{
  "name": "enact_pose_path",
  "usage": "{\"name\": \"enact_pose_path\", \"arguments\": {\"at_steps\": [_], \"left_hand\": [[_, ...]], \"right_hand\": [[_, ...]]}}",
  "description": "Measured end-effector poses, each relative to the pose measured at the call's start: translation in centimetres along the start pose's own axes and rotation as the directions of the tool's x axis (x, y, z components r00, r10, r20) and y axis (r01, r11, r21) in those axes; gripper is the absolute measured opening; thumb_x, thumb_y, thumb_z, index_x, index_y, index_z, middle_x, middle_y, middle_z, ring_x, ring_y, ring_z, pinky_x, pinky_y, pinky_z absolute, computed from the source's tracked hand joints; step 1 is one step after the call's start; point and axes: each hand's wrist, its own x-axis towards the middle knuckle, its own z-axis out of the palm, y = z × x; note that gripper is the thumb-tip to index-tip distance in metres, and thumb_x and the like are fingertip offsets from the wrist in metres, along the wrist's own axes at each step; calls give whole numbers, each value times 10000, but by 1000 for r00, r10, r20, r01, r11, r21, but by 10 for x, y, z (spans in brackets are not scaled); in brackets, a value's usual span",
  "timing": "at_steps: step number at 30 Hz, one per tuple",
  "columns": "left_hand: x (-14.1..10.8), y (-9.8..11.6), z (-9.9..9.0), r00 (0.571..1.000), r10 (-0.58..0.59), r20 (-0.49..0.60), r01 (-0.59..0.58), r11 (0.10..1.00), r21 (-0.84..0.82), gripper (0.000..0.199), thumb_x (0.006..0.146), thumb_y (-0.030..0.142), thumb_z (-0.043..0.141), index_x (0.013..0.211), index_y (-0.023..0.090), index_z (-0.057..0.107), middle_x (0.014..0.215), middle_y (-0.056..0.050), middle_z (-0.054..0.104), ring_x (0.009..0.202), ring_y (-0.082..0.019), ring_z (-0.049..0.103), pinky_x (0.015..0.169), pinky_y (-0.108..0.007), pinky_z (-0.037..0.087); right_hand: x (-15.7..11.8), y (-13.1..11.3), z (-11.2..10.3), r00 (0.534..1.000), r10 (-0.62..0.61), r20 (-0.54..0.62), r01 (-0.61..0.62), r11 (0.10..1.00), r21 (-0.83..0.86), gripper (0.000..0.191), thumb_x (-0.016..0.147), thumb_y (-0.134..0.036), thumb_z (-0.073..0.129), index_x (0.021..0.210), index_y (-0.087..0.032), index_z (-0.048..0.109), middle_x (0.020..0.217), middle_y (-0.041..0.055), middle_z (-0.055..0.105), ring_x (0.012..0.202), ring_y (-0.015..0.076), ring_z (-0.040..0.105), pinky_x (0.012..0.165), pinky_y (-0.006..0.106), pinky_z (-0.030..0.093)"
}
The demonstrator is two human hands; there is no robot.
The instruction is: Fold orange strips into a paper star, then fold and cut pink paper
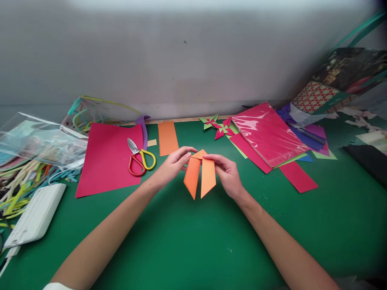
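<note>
While I watch remotely, left hand [175, 162] and right hand [229, 174] pinch a two-legged folded orange paper strip [192, 177] over the green tabletop [169, 245]; main folds judged made, two red-and-green paper stars [223, 129] apparently finished, one flat orange paper rectangle [168, 139] unfolded.

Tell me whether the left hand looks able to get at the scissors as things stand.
Probably yes: the scissors lie uncovered near the left hand, with nothing visible between them, though that hand is holding the folded orange paper.
</note>
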Motion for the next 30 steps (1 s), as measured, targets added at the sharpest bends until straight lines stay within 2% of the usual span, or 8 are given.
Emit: {"name": "enact_pose_path", "arguments": {"at_steps": [6,11,14,18,21,26,30], "left_hand": [[2,-1,-2,999,2,-52,-3,1000,-20,362,984,495,563,1118,191,705,1100,-85,716,1053,-254,676,815,-335,580],[1,-4,-3,992,99,-80,-82,978,193,264,933,423,667,1061,196,713,1025,-65,738,975,-221,688,830,-328,554],[2,-6,-4,986,138,-95,-110,962,252,226,945,386,644,1039,192,715,1000,-63,741,952,-210,691,828,-328,552],[0,-6,-2,980,150,-134,-105,949,296,203,945,369,643,1035,201,712,988,-53,740,935,-201,697,800,-317,557],[-1,-4,1,977,170,-127,-122,939,322,191,952,358,635,1040,209,714,978,-45,740,915,-191,698,796,-311,560],[-4,-2,7,983,175,-51,-152,943,295,200,960,364,632,1046,204,717,978,-51,742,907,-189,703,810,-307,568],[-4,-4,5,984,171,53,-178,957,228,292,1009,355,552,1240,224,672,1032,-63,743,913,-188,702,779,-294,582]], "right_hand": [[1,0,-4,998,-60,33,63,991,-121,331,942,-170,563,1125,-310,800,1151,12,777,1084,226,703,947,358,550],[-1,2,-4,992,-6,125,18,996,-92,350,982,-212,508,1149,-325,795,1219,12,761,1167,250,671,985,396,537],[-1,-1,-3,991,14,132,-6,998,-61,311,1012,-298,520,1216,-310,755,1226,41,745,1116,255,672,910,389,555],[0,-4,-1,991,79,113,-76,997,-29,377,966,-392,663,1332,-307,646,1023,46,745,922,222,678,766,342,555],[0,-2,1,983,132,130,-134,991,2,376,925,-408,722,1275,-281,666,990,48,729,903,219,673,745,333,552],[-1,-1,5,982,172,78,-173,985,9,258,885,-423,763,1062,-239,728,926,39,710,848,203,648,722,316,519],[-1,-2,3,976,210,53,-213,975,58,201,882,-404,763,892,-209,715,843,11,673,757,162,595,697,287,456]]}}
